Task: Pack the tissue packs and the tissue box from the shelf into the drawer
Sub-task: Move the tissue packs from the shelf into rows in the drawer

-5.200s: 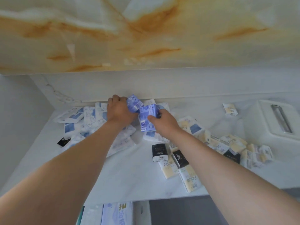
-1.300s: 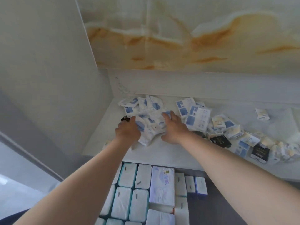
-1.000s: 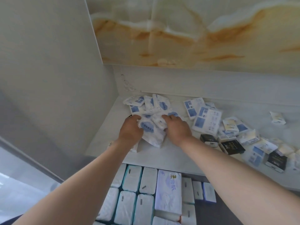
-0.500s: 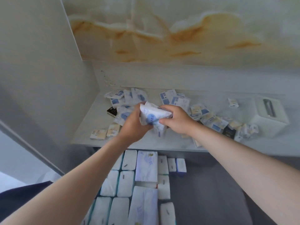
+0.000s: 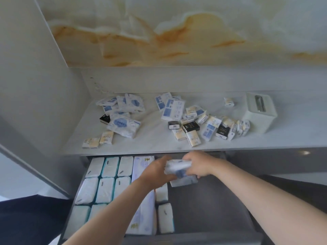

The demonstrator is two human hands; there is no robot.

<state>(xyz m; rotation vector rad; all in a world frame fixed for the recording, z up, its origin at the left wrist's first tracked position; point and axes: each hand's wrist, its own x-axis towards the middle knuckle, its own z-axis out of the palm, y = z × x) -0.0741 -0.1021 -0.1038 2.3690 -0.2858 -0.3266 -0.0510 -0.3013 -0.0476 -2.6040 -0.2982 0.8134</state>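
Marble-look shelf [image 5: 150,142] strewn with small tissue packs [image 5: 123,124], white tissue box [image 5: 259,114] at its right end. Below the shelf, open drawer [image 5: 208,206], rows of white packs along its left side. Over the drawer, left hand [image 5: 156,171] and right hand [image 5: 198,165], fingers clamped on a bundle of tissue packs [image 5: 178,169].

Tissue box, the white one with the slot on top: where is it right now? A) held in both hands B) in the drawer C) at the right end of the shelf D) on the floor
C: the tissue box stands on the shelf at its right end, apart from both hands.
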